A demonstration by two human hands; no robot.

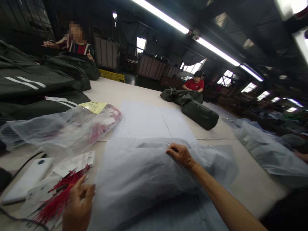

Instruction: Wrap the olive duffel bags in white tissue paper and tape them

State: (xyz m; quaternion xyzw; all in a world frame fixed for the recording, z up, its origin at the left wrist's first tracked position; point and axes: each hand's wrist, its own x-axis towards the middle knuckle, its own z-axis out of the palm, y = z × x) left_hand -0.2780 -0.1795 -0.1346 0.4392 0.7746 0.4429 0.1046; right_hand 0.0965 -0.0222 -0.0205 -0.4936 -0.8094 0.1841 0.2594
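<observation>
A frosted plastic bag [144, 170] with something bulky inside lies across the table in front of me. My right hand [180, 155] rests on its top, fingers curled and closed on the film. At the bag's left edge is my left hand [79, 202], thumb and index finger apart, with nothing visible between them. Close to that hand lies a bundle of red strings [60, 192], attached to white paper tags [77, 163]. The bag's contents show only as a dim shape.
A white phone [29, 179] with a dark cable lies left. Beyond is a clear bag of red-stringed tags [96, 123]. Dark bags with white stripes [31, 83] are piled left; others [199, 114] lie across the table. Another wrapped bundle [269, 150] sits right. Two people are opposite.
</observation>
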